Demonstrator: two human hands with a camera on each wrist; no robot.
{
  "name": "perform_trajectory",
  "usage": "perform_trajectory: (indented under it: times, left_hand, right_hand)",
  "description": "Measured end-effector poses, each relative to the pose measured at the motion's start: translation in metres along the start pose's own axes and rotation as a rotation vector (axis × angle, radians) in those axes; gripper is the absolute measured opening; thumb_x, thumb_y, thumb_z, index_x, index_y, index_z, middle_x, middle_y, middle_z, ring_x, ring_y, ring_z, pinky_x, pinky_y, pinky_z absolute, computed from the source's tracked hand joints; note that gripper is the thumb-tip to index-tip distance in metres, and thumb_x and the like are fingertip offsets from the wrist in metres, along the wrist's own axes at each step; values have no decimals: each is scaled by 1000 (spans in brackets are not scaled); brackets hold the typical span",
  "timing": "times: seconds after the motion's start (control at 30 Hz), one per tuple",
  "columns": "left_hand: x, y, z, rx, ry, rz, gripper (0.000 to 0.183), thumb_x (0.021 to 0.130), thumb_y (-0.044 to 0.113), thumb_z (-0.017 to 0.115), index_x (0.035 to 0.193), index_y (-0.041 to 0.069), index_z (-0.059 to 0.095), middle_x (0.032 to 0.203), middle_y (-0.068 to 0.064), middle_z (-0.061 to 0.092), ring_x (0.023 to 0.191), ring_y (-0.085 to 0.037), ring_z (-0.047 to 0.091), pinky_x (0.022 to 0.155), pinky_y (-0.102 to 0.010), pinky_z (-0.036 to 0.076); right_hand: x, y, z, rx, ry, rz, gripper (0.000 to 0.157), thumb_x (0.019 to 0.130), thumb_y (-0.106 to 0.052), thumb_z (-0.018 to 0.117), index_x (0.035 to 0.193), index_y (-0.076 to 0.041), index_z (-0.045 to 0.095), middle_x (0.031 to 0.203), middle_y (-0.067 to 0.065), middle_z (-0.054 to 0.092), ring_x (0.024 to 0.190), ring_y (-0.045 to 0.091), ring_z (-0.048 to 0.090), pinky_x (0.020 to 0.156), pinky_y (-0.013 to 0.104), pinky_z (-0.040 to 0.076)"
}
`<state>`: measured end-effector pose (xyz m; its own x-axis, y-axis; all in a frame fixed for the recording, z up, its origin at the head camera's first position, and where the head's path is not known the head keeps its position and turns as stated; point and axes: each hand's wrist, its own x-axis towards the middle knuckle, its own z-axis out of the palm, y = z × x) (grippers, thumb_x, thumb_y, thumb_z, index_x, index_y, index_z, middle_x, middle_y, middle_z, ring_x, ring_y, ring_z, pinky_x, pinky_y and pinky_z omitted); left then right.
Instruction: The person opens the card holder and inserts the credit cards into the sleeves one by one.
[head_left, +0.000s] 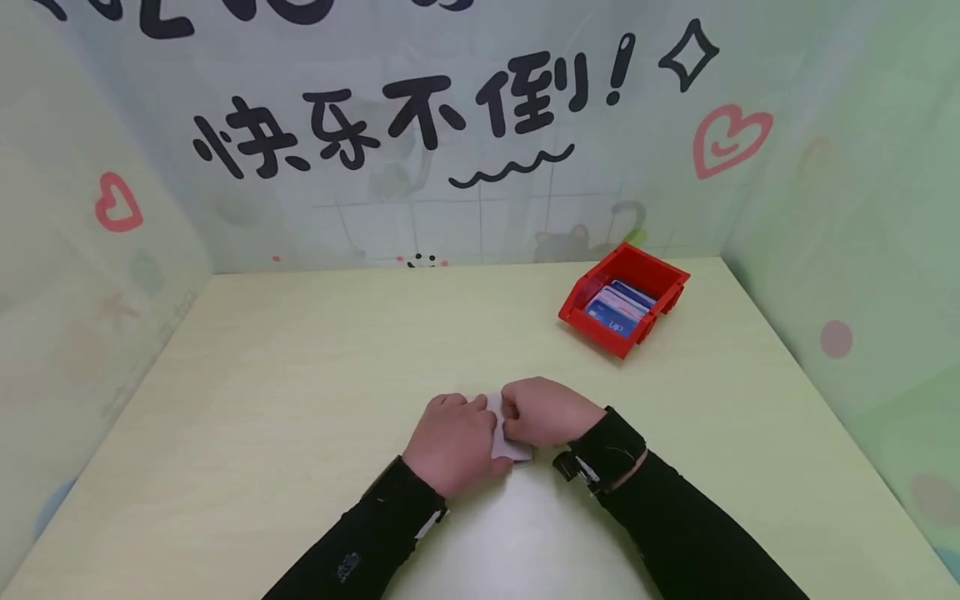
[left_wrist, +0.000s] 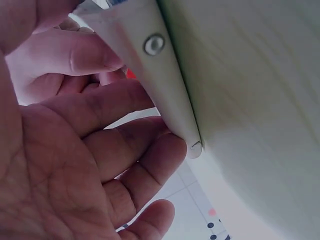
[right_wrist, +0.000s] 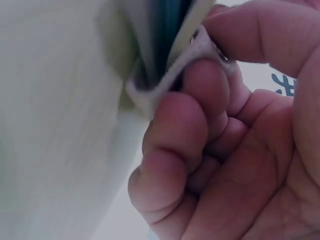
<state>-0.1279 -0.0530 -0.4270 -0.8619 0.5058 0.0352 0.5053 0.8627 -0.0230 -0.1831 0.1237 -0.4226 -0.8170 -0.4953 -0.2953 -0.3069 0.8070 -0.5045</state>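
A small pale card holder [head_left: 512, 448] is between my two hands, low over the middle of the table. My left hand [head_left: 457, 442] holds it from the left, thumb at the near end and fingers along its far side. In the left wrist view the card holder [left_wrist: 167, 87] shows a round metal snap [left_wrist: 154, 45]. My right hand [head_left: 553, 412] pinches its right side with curled fingers. In the right wrist view, thumb and fingers grip a pale flap [right_wrist: 192, 52] with metal on it; dark sleeves or cards stand inside, blurred.
A red bin [head_left: 596, 332] stands at the back right of the table [head_left: 315, 358], with several cards [head_left: 618, 312] inside. Printed cloth walls [head_left: 390, 225] enclose the back and both sides. Black bands [head_left: 611, 446] with cameras sit on the wrists.
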Motion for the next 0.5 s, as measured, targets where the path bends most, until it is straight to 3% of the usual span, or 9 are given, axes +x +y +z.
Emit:
perform_trajectory:
  times: [0.2,0.4,0.43,0.5]
  left_hand:
    - [0,-2,-3,-38,-51,-20,42,92,58,71,94,16,76,104,0,68,105,-29,65,108,-49,47]
    - [1,-8,-3,-85,-22,-33,32,96,45,70,83,17,78,126,-5,76,106,-32,73,113,-57,45]
    - [2,-9,-3,-95,-14,-36,32,96,43,69,79,17,76,127,-6,77,105,-31,74,113,-58,46]
    - [3,-11,-2,-113,4,-35,33,98,37,68,72,17,72,111,-5,81,92,-27,75,108,-55,50]
  right_hand:
    - [-4,7,-10,14,18,55,11,97,-14,68,87,-16,66,78,2,62,71,18,57,58,29,44]
    - [-4,15,-11,-34,58,91,8,98,-15,67,91,-14,70,80,2,62,74,19,57,63,30,44]
    - [-4,16,-11,-43,69,93,7,98,-15,67,92,-14,70,81,2,63,75,20,57,65,30,46]
    - [-3,17,-10,-60,91,91,8,98,-13,65,95,-13,72,86,2,65,79,20,58,70,31,49]
